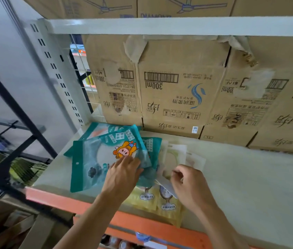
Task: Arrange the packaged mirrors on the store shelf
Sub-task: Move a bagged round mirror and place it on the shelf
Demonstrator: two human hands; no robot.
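Head view: the left hand [122, 175] lies flat on the top of the teal packs [91, 162]. Its fingers [129, 161] are straight and spread, pressing rather than grasping, most likely to keep that slippery fanned stack from sliding while the other hand works.

The teal packs overlap one another at the left end of the shelf [250, 177], and the top one shows a cartoon figure just beyond the fingertips.

The right hand [188, 184] is beside it, fingers [177, 174] curled and seemingly pinching the near edge of a pale pack [165, 186]. That pack is tilted up off the pile beneath. The grip is partly hidden by the knuckles, so how firm it is I cannot tell.

More pale packs [176, 155] lie loosely behind it, touching the teal stack. Two yellow packs [147, 196] with mirror pictures sit under both wrists, overhanging the orange beam [56, 196] at the shelf's front. They look easy to knock off.

Boxes [178, 90] stand along the back, leaving only the front strip for the packs.

The sorting by colour looks part done: the teal is gathered, the pale and yellow are still mixed.
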